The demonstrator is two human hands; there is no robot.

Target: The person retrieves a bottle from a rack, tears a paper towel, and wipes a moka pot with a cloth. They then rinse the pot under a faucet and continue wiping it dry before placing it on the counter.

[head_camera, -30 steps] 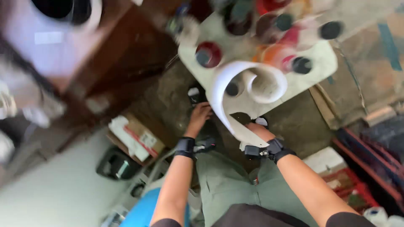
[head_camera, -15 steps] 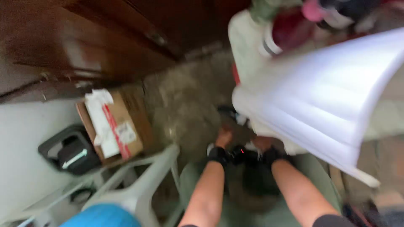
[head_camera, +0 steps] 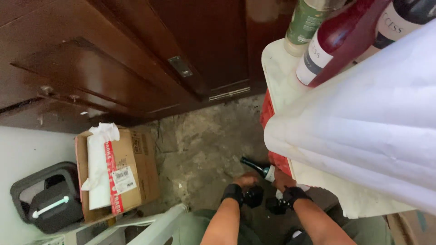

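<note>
Both hands reach under the white tabletop [head_camera: 279, 68] w/ left hand [head_camera: 246, 180] curled on the neck of a dark glass bottle [head_camera: 260, 169] lying near the floor, right hand [head_camera: 282, 179] beside it, grip unclear.

A brown cardboard box [head_camera: 119, 171] lies on the concrete floor at lower left, beside the dark wooden cabinet; a strip of red tape runs down its top, with a small white barcode label [head_camera: 123, 180] beside the tape; crumpled white paper [head_camera: 98, 168] lies along its left side. At upper right, a red bottle [head_camera: 338, 38] on the white table carries a white label with dark lettering; beside it, a pale green bottle [head_camera: 305, 23] has a green printed label; low on the floor, a dark green bottle [head_camera: 260, 168] shows a white label near the hands.
</note>
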